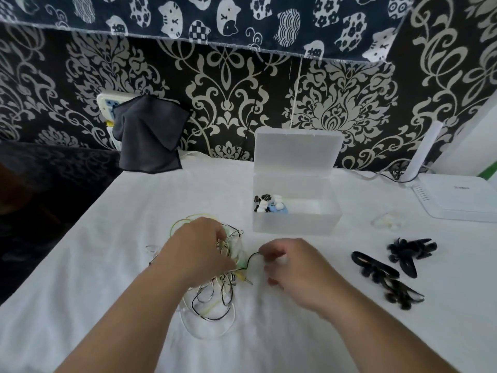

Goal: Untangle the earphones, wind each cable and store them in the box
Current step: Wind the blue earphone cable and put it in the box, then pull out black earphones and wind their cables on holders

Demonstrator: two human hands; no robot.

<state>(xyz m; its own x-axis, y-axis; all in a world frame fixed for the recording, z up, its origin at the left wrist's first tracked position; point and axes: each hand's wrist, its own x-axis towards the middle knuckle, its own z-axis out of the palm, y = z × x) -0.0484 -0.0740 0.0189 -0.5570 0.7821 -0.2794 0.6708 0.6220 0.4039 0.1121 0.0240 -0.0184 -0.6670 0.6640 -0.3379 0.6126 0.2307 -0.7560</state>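
Head view: my left grip (200, 247) clutches the tangled earphones (215, 294) on the tabletop (107, 265); my right grip (290, 267) pinches a black cable (252, 257). Untangling, I judge. Next I should draw that strand free gently, with the box (295, 224) open just behind.

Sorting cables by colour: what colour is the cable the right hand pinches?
Black. The head view shows the cable pinched by the right hand.

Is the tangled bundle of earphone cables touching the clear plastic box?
Apart. The head view shows a strip of bare white cloth between the cable bundle and the left wall of the box.
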